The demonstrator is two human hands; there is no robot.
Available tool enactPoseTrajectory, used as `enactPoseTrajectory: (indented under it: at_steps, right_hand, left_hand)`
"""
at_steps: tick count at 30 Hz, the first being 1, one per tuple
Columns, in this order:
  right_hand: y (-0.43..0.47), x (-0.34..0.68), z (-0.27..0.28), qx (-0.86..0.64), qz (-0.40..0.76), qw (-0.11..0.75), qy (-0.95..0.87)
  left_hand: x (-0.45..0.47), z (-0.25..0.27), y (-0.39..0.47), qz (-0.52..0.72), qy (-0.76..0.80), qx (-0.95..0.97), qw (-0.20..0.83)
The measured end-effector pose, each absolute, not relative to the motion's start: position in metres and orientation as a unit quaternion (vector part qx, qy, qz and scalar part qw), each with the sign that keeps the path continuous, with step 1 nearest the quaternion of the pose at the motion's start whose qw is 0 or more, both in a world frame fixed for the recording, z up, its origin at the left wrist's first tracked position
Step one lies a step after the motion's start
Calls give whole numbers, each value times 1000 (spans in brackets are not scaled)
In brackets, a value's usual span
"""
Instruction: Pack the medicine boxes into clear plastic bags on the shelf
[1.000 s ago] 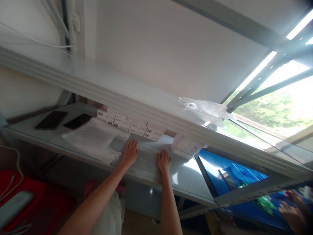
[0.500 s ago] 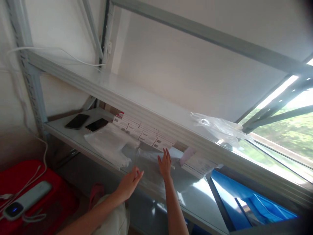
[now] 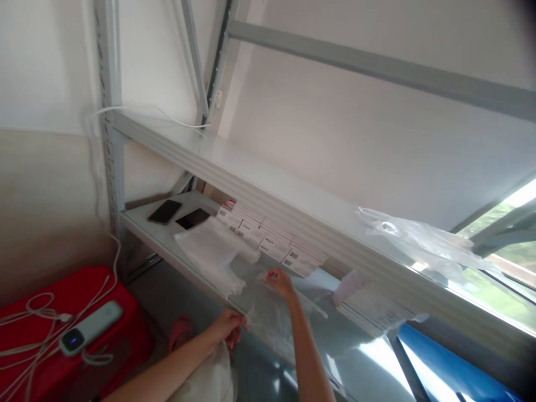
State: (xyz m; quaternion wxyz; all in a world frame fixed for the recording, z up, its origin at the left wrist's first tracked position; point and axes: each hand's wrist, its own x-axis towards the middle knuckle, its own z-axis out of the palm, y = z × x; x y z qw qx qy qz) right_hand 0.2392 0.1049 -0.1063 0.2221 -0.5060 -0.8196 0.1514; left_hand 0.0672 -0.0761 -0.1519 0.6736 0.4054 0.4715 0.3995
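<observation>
A clear plastic bag lies over the front of the lower shelf, partly hanging past its edge. My right hand is closed, pinching the bag's upper part above the shelf. Down at the shelf's front edge, my left hand has its fingers drawn together on the bag's near corner. Left of them is a stack of frosted plastic bags with handles. White labelled boxes stand in a row behind, under the upper shelf. A wrapped white pack sits right of my right hand.
Two dark phones lie at the shelf's left end. The upper shelf overhangs the boxes and carries crumpled clear bags. A power bank and white cables rest on a red stool. Blue plastic shows at lower right.
My right hand has gone from spread fingers near the boxes to a pinch on the clear bag. My left hand has moved lower, to the shelf edge. The view has turned left.
</observation>
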Motion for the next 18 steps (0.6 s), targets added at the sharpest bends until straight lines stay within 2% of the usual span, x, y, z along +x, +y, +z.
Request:
enactPoseTrajectory:
  at_steps: [5,11,13,18]
  right_hand:
    - [95,261,-99,-484,214,255,-809]
    - [95,258,-62,-438,330,334,-767]
    - [97,238,-44,-428,313,346,-774]
    - [113,153,-15,-435,206,360,-799]
  left_hand:
    - [66,-146,-88,411,483,439,636]
    - [38,-105,-109,450,565,537,436]
    - [21,-94,-105,466,573,534,411]
    - [-46,-89,-76,552,541,473,424]
